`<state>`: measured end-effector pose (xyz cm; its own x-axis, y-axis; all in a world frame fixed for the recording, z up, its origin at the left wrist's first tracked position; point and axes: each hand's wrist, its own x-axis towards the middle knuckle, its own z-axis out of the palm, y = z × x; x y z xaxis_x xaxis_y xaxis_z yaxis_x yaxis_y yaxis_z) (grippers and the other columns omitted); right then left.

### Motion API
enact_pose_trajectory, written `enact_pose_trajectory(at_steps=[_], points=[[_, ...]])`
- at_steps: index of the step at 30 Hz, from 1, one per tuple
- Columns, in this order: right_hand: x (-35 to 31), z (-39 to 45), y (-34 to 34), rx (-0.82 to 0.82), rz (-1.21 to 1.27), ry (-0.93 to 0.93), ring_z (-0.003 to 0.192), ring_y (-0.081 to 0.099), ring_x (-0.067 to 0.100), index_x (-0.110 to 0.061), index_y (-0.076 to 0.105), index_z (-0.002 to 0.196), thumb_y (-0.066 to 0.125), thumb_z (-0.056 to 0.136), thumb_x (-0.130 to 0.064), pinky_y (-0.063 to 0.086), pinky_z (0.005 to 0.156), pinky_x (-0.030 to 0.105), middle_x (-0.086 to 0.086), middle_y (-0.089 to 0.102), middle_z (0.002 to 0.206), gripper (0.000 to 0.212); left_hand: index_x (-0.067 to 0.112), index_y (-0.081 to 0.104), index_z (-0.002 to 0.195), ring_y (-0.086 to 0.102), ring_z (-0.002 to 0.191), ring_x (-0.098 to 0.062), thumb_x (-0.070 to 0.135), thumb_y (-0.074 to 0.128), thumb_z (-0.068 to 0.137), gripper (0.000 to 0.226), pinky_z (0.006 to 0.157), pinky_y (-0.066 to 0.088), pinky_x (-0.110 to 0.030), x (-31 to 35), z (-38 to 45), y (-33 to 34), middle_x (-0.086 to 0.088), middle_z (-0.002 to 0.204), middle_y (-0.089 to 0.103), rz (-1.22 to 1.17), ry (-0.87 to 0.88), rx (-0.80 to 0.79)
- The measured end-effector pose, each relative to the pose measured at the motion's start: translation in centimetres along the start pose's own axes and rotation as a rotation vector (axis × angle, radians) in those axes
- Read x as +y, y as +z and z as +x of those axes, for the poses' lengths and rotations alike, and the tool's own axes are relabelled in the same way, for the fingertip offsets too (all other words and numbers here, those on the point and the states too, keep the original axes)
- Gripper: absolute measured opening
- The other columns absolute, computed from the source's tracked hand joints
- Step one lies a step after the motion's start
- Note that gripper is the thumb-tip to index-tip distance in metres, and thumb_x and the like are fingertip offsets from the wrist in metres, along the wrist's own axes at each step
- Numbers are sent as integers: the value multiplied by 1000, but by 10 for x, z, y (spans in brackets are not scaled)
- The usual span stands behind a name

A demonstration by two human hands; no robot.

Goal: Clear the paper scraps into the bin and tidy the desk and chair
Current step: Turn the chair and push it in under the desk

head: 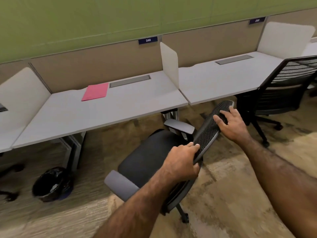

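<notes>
While left hand (181, 162) grips the mesh chair back (208, 133), right hand (231, 124) presses it.

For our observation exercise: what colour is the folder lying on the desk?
The folder is pink; head view shows it best.

Gripping near edge of chair back (208, 128) with left hand (181, 163). Resting right hand (230, 125) on its mesh further up, fingers spread. Noting chair (145, 161) standing clear of desk (103, 111), angled; pink folder (95, 91) lying on desk; black-lined bin (51, 183) sitting on floor under its left end.
</notes>
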<state>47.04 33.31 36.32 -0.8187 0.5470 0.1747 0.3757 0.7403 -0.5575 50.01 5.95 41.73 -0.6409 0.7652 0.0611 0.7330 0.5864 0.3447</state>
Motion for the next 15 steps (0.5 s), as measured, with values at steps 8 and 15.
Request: enact_pose_trajectory(at_steps=[8, 15], points=[[-38, -58, 10, 31, -222, -34, 144, 23, 21, -31, 64, 120, 20, 77, -83, 12, 116, 52, -2, 44, 149, 81, 34, 49, 110, 64, 81, -16, 44, 58, 63, 50, 71, 51, -28, -72, -86, -20, 8, 92, 70, 76, -204, 92], [-77, -119, 15, 183, -267, -148, 95, 66, 23, -26, 76, 89, 15, 77, -86, 46, 89, 40, 1, 74, 89, 87, 19, 62, 98, 53, 88, -18, 84, 8, 79, 86, 77, 46, -37, -128, -141, -24, 0, 95, 61, 263, -333, 218]])
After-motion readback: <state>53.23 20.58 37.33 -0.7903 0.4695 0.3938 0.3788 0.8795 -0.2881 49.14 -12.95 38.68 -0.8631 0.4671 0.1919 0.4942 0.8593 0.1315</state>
